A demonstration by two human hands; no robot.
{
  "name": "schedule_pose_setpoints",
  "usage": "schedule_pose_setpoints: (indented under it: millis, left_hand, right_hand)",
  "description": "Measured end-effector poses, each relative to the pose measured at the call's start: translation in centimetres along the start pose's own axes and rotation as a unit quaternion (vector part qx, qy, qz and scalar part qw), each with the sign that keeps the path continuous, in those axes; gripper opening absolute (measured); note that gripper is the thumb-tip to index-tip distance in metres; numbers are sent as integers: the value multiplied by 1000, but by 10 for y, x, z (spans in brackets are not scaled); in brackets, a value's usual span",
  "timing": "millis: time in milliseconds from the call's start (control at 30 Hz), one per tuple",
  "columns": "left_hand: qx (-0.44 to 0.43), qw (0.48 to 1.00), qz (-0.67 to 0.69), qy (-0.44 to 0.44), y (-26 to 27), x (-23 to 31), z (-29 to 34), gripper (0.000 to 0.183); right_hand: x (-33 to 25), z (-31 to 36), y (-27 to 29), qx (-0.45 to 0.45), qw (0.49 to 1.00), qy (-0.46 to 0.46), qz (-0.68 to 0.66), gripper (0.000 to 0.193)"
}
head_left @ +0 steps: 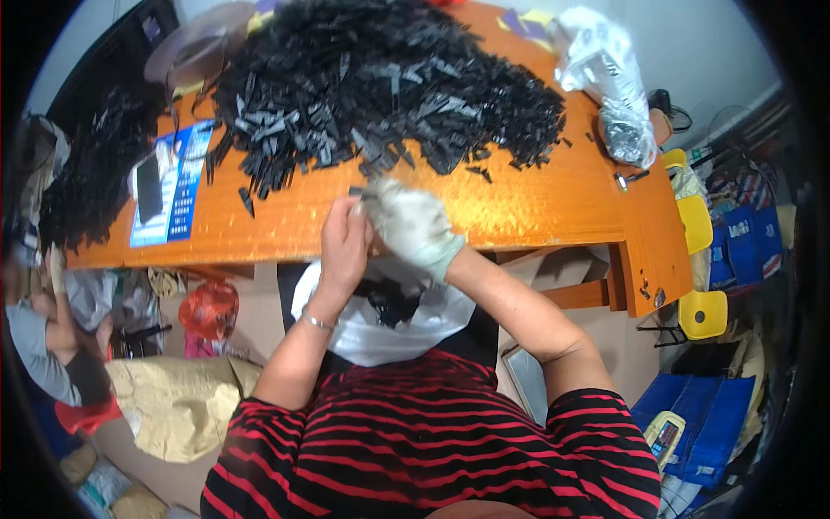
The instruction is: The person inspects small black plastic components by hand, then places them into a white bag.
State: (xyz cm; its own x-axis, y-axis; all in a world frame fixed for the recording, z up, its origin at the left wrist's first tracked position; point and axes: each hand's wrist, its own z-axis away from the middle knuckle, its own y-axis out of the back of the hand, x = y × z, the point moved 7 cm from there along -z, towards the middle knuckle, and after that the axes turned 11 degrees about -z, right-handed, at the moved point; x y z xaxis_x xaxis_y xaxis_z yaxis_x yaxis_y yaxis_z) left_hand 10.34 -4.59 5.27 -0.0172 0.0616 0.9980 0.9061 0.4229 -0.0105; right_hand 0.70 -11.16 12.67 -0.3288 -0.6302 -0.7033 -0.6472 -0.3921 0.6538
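Note:
A small dark plastic piece [357, 191] shows at the fingertips where my two hands meet, above the table's near edge. My left hand [344, 246], bare with a bracelet at the wrist, is closed with thumb and fingers pinched at that piece. Around its other side curls my right hand [408, 223], in a pale work glove; its fingertips are partly blurred. Just beyond lies a large heap of black plastic pieces [363, 86], narrow and pointed. Below my hands, an open white plastic bag [380, 344] rests at my lap with black pieces inside [393, 303].
A phone [150, 190] lies on a blue-and-white sheet [183, 203] on the orange table [553, 212]. Another black heap [104, 164] is at left, beside a person [52, 333]. A wrapped white bag [605, 78] sits at right; yellow stools [702, 314] stand beyond.

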Motion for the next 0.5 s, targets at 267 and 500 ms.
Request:
schedule_pose_setpoints:
  millis: [267,500]
  left_hand:
    - [37,998,-33,46,-6,-37,0,24]
    - [14,987,42,153,-23,-44,-4,24]
  right_hand:
    - [3,10,-13,-112,988,47,93,18]
    - [19,19,-10,-96,991,21,96,18]
